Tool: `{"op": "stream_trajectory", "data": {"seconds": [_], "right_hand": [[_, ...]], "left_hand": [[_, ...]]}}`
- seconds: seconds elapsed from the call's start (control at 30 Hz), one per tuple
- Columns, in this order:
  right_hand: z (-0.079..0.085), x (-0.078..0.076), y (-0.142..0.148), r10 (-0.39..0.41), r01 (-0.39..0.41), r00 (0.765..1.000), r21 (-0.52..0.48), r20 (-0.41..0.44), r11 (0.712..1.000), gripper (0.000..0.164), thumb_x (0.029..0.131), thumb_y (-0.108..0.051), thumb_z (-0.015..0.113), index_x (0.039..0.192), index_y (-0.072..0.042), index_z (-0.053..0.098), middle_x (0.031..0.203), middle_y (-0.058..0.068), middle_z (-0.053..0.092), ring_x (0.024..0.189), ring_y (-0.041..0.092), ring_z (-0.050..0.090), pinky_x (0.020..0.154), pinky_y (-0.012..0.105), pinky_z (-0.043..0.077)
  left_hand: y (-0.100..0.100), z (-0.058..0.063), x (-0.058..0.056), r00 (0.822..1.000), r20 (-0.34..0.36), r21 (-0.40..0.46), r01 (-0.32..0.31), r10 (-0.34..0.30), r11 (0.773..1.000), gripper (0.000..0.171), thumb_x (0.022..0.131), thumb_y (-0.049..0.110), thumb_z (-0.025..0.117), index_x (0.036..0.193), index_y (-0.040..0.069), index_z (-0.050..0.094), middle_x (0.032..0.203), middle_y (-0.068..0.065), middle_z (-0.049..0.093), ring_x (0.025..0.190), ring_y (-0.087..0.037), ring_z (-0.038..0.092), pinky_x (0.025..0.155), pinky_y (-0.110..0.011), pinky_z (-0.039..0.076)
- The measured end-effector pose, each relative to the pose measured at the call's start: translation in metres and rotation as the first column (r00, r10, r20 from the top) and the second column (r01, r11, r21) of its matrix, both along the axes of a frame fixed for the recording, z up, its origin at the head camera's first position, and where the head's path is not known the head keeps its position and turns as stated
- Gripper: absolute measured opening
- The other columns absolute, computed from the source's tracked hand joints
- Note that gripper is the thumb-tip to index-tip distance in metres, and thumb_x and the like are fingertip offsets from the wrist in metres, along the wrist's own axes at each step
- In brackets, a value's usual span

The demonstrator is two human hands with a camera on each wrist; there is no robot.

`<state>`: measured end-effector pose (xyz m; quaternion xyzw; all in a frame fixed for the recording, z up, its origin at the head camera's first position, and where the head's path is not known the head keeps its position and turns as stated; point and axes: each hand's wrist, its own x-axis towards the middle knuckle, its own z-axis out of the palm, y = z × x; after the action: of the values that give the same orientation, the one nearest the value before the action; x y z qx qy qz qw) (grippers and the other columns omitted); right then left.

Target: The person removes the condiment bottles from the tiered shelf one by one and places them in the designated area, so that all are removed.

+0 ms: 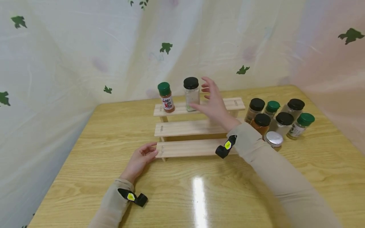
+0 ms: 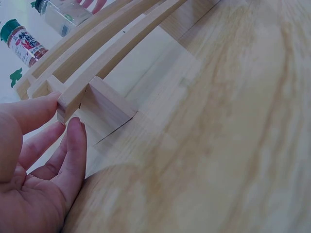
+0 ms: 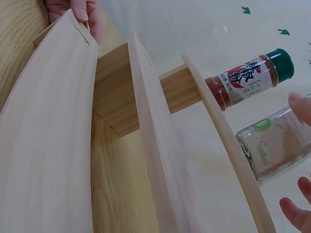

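A three-tier wooden rack (image 1: 186, 148) stands on the table. My left hand (image 1: 141, 160) holds the left end of its lowest board, thumb and fingers at the corner in the left wrist view. On the top board stands a clear square jar with a black lid (image 1: 191, 91), pale contents inside. My right hand (image 1: 212, 106) is spread around that jar's right side; its fingers are apart from the glass, and the thumb overlaps the jar's lower front. Left of it stands a green-capped chili powder bottle (image 1: 166, 97), upright, its label plain in the right wrist view (image 3: 248, 80).
Right of the rack several spice jars cluster: black-lidded ones (image 1: 284, 122), green-capped ones (image 1: 305, 122) and a silver-lidded jar (image 1: 273, 139). My right forearm passes in front of them. A pale curtain with green leaf prints (image 1: 125, 57) hangs behind the table (image 1: 85, 167).
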<state>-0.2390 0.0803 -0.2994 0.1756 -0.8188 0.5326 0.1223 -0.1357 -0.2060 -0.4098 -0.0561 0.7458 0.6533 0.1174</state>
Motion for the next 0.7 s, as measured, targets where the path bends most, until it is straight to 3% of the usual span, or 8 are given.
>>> {"op": "stream_trajectory", "data": {"seconds": [0.27, 0.7], "right_hand": [[-0.001, -0.004, -0.006, 0.012, -0.011, 0.999, 0.023, -0.037, 1.000, 0.090, 0.074, -0.012, 0.081, 0.146, -0.018, 0.026, 0.133, 0.015, 0.040, 0.123, 0.028, 0.042, 0.100, 0.042, 0.045], [-0.008, -0.003, -0.015, 0.008, -0.007, 1.000, 0.017, -0.028, 1.000, 0.091, 0.076, -0.011, 0.079, 0.146, -0.020, 0.023, 0.127, 0.017, 0.041, 0.114, 0.031, 0.049, 0.095, 0.043, 0.048]], "left_hand": [[0.000, 0.000, -0.002, 1.000, -0.008, 0.001, 0.004, -0.004, 1.000, 0.045, 0.093, 0.002, 0.057, 0.136, -0.003, 0.046, 0.099, -0.001, 0.054, 0.083, -0.002, 0.055, 0.075, -0.015, 0.050], [-0.002, -0.004, -0.001, 1.000, -0.022, -0.024, 0.009, -0.010, 1.000, 0.046, 0.092, 0.005, 0.060, 0.135, -0.004, 0.046, 0.102, -0.003, 0.055, 0.084, -0.003, 0.055, 0.076, -0.016, 0.051]]}}
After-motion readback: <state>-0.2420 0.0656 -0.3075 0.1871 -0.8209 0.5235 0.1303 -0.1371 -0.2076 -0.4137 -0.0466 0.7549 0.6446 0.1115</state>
